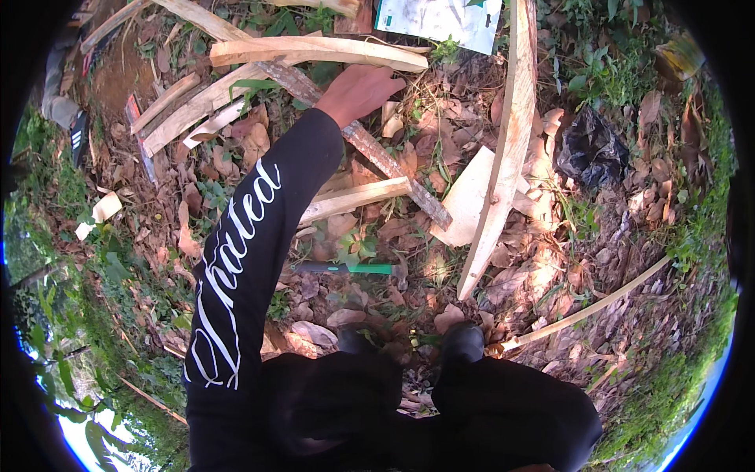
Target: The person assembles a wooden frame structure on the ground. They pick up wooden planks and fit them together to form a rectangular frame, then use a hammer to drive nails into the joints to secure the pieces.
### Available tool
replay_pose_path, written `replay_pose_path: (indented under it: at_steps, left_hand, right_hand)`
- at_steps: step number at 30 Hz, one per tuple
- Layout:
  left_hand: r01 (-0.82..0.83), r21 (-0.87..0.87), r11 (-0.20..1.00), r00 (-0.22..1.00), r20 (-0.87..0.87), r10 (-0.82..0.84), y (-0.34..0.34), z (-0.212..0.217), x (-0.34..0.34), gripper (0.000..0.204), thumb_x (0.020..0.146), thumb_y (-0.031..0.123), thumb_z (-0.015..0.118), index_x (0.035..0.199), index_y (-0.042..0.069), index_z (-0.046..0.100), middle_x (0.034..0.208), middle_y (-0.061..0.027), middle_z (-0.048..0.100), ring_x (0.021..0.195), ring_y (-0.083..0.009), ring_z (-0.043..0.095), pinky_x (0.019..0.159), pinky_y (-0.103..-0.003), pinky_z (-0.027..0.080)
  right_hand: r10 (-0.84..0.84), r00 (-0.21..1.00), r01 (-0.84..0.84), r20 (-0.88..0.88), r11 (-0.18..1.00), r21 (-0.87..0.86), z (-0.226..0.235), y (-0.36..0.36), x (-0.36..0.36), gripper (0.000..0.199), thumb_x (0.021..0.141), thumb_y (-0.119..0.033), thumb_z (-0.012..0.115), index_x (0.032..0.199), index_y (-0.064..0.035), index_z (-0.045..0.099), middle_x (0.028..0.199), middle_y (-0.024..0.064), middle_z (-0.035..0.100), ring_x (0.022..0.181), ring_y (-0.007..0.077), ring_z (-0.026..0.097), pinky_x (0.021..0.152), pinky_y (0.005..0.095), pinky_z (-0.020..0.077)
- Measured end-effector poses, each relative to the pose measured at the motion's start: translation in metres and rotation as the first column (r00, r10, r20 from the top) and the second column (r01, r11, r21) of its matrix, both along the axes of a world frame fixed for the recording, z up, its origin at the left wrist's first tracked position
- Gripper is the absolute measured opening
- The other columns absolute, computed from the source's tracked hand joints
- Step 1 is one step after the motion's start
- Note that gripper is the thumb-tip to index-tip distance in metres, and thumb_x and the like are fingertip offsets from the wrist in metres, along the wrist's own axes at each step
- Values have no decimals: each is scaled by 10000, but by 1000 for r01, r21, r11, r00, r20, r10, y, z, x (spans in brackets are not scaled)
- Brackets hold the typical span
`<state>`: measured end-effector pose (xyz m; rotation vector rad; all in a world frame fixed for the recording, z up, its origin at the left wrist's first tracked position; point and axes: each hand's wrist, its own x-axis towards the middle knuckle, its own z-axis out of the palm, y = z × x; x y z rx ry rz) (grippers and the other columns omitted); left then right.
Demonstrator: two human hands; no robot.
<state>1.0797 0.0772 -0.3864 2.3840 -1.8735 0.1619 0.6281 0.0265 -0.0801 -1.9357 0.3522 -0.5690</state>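
Closest to us, there's a sliver at the very bottom that may be our right hand (pixel 536 468), but way too little shows to tell what its fingers are up to. Past our dark boots (pixel 462 343), a green and dark tool (pixel 370 268) lies in the dry leaves, then a short split piece of wood (pixel 362 197) and a bark-covered stick (pixel 401 169) slanting over the ground. Next up is our left hand (pixel 360 94), at the near edge of a pale plank (pixel 314 50), right of its middle. The fingers look bent rather than spread wide, but the tips are tucked out of sight, so we can't tell if they've got a grip. The plank lies crosswise over other wood, with a white packet (pixel 438 22) beyond it. Our guess: it's stiff, fairly light for its length, and not fragile or very slippery. The split edges look rough, so we'd watch for splinters. Best hold is probably around the middle, wrapping both long edges, since grabbing one end would let the other droop or snag in the pile.
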Motion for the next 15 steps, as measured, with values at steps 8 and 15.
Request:
replay_pose_path:
  at_steps: [8,15]
  left_hand:
    - [-195,-174,965,936,-328,130,-28,53,2,124,846,107,599,933,27,638,760,-127,630,684,-311,627,657,-408,501]
    - [-520,-358,775,649,-756,87,50,145,-7,143,930,104,611,1037,15,641,825,-16,652,724,-81,633,604,-249,470]
  right_hand:
    - [-105,982,149,-157,942,302,5,-3,-7,220,935,-199,571,1029,-7,624,716,99,640,552,241,574,476,384,473]
    - [-135,921,321,-365,794,516,4,-30,1,348,965,-276,596,1125,-8,444,582,67,491,456,118,407,438,250,322]
